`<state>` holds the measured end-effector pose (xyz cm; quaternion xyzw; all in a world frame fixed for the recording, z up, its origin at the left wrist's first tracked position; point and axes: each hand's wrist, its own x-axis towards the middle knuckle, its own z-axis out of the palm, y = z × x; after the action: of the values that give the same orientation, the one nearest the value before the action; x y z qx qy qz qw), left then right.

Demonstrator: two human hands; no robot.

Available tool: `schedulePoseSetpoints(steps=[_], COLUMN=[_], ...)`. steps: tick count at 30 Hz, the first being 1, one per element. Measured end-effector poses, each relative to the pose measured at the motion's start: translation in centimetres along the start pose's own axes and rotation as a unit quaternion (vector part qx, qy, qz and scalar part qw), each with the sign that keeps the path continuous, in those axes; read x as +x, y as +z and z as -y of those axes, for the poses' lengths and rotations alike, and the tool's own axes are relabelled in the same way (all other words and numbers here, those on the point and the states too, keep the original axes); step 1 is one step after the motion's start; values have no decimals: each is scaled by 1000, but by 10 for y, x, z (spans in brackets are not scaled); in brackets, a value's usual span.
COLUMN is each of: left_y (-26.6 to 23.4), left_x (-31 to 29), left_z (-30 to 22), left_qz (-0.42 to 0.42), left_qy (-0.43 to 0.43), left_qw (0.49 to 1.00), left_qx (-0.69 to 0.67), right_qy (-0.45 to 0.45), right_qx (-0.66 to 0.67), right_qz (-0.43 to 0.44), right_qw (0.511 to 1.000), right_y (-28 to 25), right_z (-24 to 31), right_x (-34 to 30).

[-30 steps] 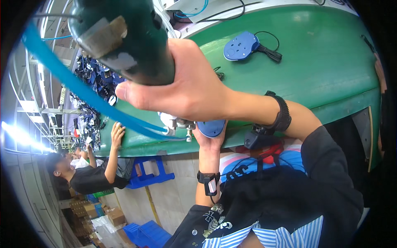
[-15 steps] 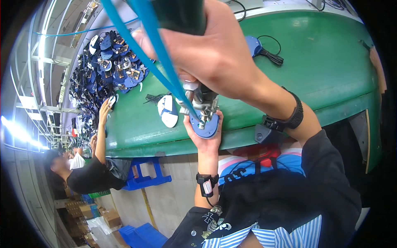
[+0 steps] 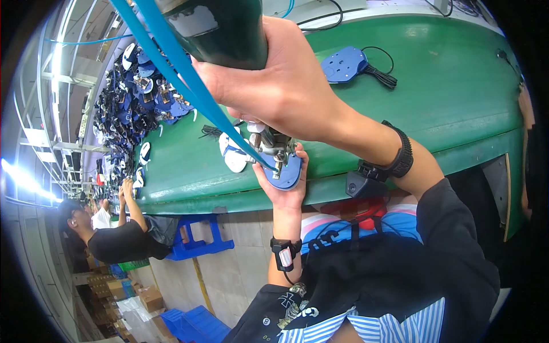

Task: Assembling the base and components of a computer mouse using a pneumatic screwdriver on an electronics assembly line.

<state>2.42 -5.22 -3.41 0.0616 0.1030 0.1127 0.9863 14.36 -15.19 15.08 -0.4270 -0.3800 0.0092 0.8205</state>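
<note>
My left hand [image 3: 289, 198] cradles a blue oval plastic housing [image 3: 290, 173] from below at the table's near edge, fingers curled around its sides. Above it, my right hand [image 3: 291, 91] is wrapped around a dark green air screwdriver [image 3: 237, 43], which has blue air hoses [image 3: 197, 94] hanging from it. The tool's metal head [image 3: 274, 143] points down at the housing, its tip at the housing's upper face. Whether the tip touches a screw cannot be made out. To the left lies a white and blue shell [image 3: 233, 155], partly behind a hose.
On the green table [image 3: 434, 97] a blue plastic unit [image 3: 345, 64] with a coiled black cable [image 3: 378, 77] lies at the far right. A large pile of blue units [image 3: 134, 97] fills the far left. A co-worker [image 3: 117, 243] sits at the left near a blue stool [image 3: 200, 240].
My right hand and the screwdriver have shifted a little left, uncovering more of the blue unit behind. My left hand stays nearly still. The co-worker's hands have drawn back toward the table's edge.
</note>
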Motion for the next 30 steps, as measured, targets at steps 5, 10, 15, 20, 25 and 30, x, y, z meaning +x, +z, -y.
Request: schedulePoseSetpoints(steps=[5, 10, 15, 20, 25, 30], left_y=[0, -5, -2, -20, -24, -45], left_x=[-1, 1, 6, 1, -1, -4], left_z=[-3, -1, -5, -13, -8, -16], left_qz=[41, 6, -31, 47, 23, 74], left_qy=[1, 32, 6, 4, 11, -42], left_qw=[999, 999, 995, 996, 997, 996], left_qx=[-25, 29, 90, 78, 76, -25], right_qy=[16, -44, -207, -100, 1, -4], right_qx=[0, -19, -63, 135, 27, 14], right_qz=[21, -14, -8, -26, -1, 17], right_qw=[1000, 999, 976, 985, 1000, 1000], right_y=[5, 10, -8, 4, 10, 14], right_z=[-8, -12, 22, 38, 20, 13], right_x=[-5, -7, 14, -5, -12, -14])
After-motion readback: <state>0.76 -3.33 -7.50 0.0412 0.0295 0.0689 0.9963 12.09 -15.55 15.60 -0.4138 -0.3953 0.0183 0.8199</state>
